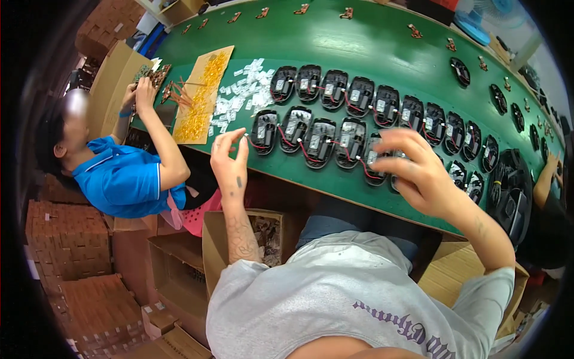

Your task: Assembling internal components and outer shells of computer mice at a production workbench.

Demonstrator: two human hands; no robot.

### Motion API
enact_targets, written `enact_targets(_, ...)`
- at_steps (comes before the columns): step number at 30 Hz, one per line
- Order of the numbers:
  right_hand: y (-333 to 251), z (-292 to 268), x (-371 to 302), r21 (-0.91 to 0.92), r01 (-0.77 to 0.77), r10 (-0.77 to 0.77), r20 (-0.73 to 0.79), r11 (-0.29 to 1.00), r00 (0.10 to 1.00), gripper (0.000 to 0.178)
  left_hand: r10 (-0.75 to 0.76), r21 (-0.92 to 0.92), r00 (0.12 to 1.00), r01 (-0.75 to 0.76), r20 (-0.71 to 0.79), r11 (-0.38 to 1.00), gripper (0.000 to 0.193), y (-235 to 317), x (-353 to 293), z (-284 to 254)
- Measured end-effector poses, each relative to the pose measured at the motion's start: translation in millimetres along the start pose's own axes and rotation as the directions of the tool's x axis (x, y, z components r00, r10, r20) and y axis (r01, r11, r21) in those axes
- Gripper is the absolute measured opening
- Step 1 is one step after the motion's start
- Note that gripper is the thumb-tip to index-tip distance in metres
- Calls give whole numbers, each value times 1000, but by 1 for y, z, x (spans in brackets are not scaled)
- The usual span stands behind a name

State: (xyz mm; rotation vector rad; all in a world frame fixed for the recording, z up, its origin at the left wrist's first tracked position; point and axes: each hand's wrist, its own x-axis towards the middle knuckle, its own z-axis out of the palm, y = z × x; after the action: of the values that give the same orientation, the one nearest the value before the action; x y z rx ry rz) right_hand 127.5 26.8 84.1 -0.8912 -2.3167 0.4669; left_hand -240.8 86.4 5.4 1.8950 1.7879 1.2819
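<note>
My left hand (229, 170) is at the left end of the near row of black plastic housings. Its thumb and finger close on a small white wire connector (246, 135), from which a red wire runs to the leftmost housing (263, 131). Over the middle of that row hovers my right hand (415, 170), its fingers bent and apart, with nothing visible in them. It hides part of the housings below. Two rows of these oval housings lie on the green table (257, 30), with red wires and white plugs strung between them.
Small clear plastic pieces (242, 96) are scattered beside cardboard bearing amber parts (206, 99). A co-worker in a blue shirt (122, 179) handles parts at left. Small brown parts (347, 12) and dark housings line the far side. Open cartons (179, 263) stand below the table.
</note>
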Motion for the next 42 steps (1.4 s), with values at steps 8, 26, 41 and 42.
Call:
enact_targets(8, -2, -32, -127, -204, 38, -44, -23, 978, 999, 26, -1, 412, 980, -82, 198, 907, 43, 14, 38, 28)
enact_targets(26, 7, -32, -155, 2, 22, -22, -116, 1000, 993, 28, 105, 436, 953, -226, 283, 871, 32, 59, 133, 113)
enact_targets(41, 6, -44, -159, 22, -147, 149, -218, 989, 965, 34, -74, 593, 924, -177, 374, 785, 32, 66, 147, 129)
enact_targets(42, 6, -44, -158, 29, -146, 149, -216, 989, 965, 34, -66, 608, 930, -181, 362, 773, 32, 65, 149, 130)
